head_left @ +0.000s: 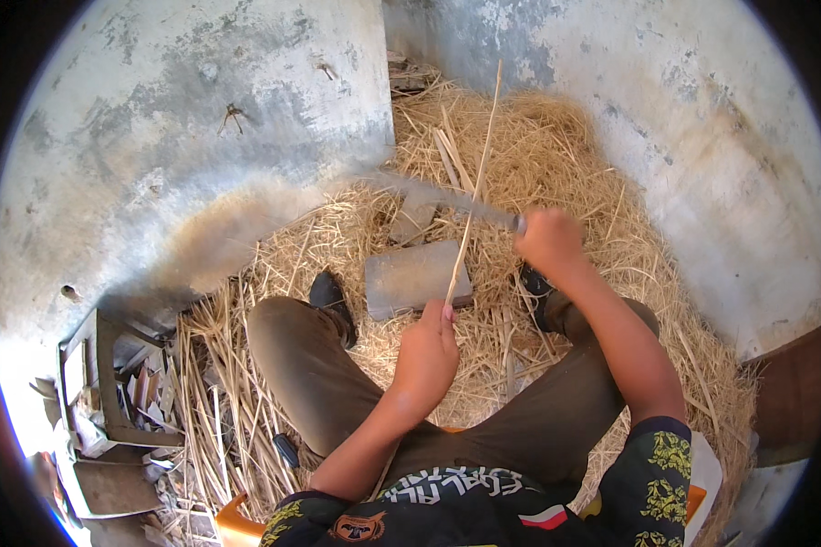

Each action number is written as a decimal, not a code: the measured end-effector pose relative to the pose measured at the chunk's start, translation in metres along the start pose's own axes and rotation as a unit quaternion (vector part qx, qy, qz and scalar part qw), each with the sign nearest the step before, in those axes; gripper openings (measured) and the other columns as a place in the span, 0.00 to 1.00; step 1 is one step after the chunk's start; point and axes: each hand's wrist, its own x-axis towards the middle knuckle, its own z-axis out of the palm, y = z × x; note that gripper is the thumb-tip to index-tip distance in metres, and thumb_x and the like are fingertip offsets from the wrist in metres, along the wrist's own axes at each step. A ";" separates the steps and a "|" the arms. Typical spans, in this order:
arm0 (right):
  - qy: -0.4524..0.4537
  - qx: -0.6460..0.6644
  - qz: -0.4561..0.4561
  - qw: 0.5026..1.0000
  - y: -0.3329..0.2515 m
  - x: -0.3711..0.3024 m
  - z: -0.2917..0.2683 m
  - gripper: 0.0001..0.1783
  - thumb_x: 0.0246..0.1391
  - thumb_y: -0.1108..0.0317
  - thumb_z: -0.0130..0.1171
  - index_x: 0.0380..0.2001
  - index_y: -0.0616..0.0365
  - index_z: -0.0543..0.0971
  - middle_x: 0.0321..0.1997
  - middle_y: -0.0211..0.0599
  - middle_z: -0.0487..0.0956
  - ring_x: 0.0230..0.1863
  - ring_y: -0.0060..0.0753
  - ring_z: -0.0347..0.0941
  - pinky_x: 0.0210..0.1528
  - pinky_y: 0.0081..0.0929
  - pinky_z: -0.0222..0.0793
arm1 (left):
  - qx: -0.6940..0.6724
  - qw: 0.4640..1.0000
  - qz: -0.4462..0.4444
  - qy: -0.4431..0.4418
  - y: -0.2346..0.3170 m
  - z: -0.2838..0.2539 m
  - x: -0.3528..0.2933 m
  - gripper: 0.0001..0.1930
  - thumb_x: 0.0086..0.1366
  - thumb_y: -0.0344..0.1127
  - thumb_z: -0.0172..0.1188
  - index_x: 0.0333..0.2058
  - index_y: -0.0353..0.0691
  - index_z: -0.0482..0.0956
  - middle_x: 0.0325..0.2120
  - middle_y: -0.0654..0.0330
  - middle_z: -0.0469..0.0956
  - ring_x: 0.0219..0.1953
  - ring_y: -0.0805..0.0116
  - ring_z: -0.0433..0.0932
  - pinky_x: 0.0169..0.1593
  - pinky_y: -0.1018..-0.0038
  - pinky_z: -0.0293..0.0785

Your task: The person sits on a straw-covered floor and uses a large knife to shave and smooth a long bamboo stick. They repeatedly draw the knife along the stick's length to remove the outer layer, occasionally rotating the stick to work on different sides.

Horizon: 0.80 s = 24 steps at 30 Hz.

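Observation:
My left hand (424,356) is closed around the lower end of a long, thin, pale strip of split bamboo or cane (486,150). The strip slants up and away from me, its far tip bare. In my right hand (549,239) is the handle of a long-bladed knife (442,195), its blade smeared by motion and pointing left. Blade and strip cross about midway along the strip; whether they touch I cannot tell. Below the crossing, between my feet, lies a flat grey-brown block (406,278).
Straw-like shavings (556,137) cover the floor and pile up at the back. Long split strips (214,401) lie to my left, beside a wooden frame (109,383) with scraps in it. Stained walls (246,100) close in at left, back and right.

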 end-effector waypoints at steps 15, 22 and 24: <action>0.049 0.005 -0.062 0.997 -0.004 -0.038 0.010 0.08 0.41 0.62 0.64 0.27 0.51 0.82 0.19 0.42 0.79 0.24 0.50 0.79 0.29 0.47 0.73 | -0.508 0.789 -0.298 -0.173 -0.011 -0.027 0.016 0.14 0.76 0.44 0.48 0.45 0.40 0.74 0.22 0.71 0.63 0.20 0.83 0.59 0.25 0.83 0.57; 0.058 0.012 0.009 0.998 0.007 -0.035 0.002 0.08 0.44 0.61 0.64 0.28 0.50 0.83 0.20 0.43 0.79 0.25 0.51 0.79 0.29 0.46 0.75 | -0.561 0.722 -0.323 -0.246 -0.015 -0.027 0.033 0.12 0.77 0.45 0.46 0.42 0.43 0.71 0.21 0.71 0.61 0.18 0.83 0.54 0.19 0.84 0.50; 0.050 0.013 0.014 0.999 0.008 -0.036 0.000 0.08 0.44 0.61 0.64 0.27 0.51 0.83 0.20 0.44 0.79 0.25 0.52 0.79 0.29 0.47 0.75 | -0.535 0.723 -0.329 -0.289 -0.018 -0.038 0.043 0.11 0.77 0.45 0.45 0.40 0.44 0.69 0.19 0.72 0.59 0.16 0.83 0.52 0.17 0.84 0.46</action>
